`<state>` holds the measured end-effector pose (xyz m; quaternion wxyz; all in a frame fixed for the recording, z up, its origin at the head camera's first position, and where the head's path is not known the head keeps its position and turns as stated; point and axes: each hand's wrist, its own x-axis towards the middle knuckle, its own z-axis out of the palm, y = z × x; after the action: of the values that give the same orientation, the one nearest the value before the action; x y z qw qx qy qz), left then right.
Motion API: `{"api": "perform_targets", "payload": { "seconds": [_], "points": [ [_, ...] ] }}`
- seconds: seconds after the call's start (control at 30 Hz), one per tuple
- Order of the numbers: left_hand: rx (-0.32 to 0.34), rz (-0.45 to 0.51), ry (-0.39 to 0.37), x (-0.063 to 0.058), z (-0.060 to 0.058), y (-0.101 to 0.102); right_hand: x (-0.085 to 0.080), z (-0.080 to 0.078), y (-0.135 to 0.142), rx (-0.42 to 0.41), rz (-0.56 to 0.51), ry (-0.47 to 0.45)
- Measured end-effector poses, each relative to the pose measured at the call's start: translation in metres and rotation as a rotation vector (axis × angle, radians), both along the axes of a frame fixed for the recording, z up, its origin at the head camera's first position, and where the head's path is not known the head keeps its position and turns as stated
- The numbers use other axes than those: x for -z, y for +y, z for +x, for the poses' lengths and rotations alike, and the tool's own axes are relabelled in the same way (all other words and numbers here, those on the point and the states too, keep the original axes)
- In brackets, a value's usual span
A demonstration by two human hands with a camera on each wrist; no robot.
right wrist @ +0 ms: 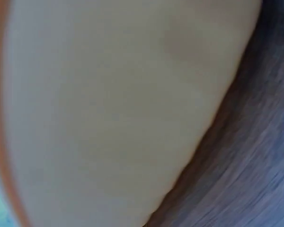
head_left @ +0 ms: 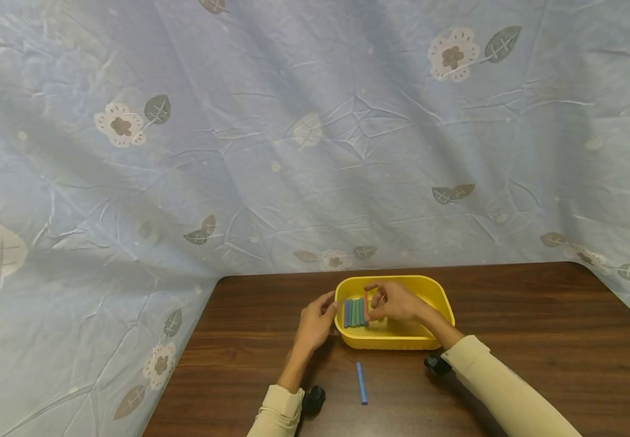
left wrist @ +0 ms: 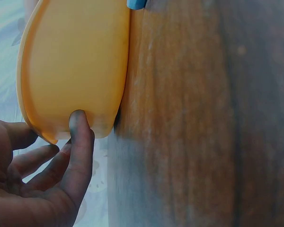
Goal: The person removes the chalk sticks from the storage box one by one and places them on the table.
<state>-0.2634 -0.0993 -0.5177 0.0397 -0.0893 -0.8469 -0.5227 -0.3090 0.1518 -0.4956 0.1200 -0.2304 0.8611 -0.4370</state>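
Your right hand (head_left: 394, 301) is inside the yellow tub (head_left: 397, 343) and pinches an orange stick (head_left: 366, 306), with the thumb at its near end and a finger at its far end. The grip is therefore about as wide as the stick is long. The right wrist view is blurred and does not show your fingers.

The relation which matters most, I judge, is between this stick and the row of sticks (head_left: 354, 312), blue and green, at the left part of the tub. The orange stick stands just to the right of the row, and its long axis goes away from you, almost parallel to the others. Whether it touches the last one or the bottom, I cannot tell.

Your left hand (head_left: 315, 321) is at the left end of the tub, its fingers loosely spread and touching the tub from outside; it grips no stick.

On the tabletop (head_left: 260, 340), nearer to you than the tub, lies a blue stick (head_left: 362, 383). It also points away from you, slightly tilted, and your left hand looks a little nearer to it.
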Motion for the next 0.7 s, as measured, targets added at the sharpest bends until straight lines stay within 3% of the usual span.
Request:
{"api": "perform_targets", "payload": {
  "seconds": [0.37, 0.7],
  "points": [
    [-0.007, -0.021, 0.006, -0.002, -0.001, 0.000, -0.020, 0.016, 0.001, -0.018, -0.035, 0.014],
    [0.000, -0.005, 0.003, -0.002, 0.000, 0.000, -0.031, 0.044, -0.009, -0.015, -0.075, 0.023]
  ]
}}
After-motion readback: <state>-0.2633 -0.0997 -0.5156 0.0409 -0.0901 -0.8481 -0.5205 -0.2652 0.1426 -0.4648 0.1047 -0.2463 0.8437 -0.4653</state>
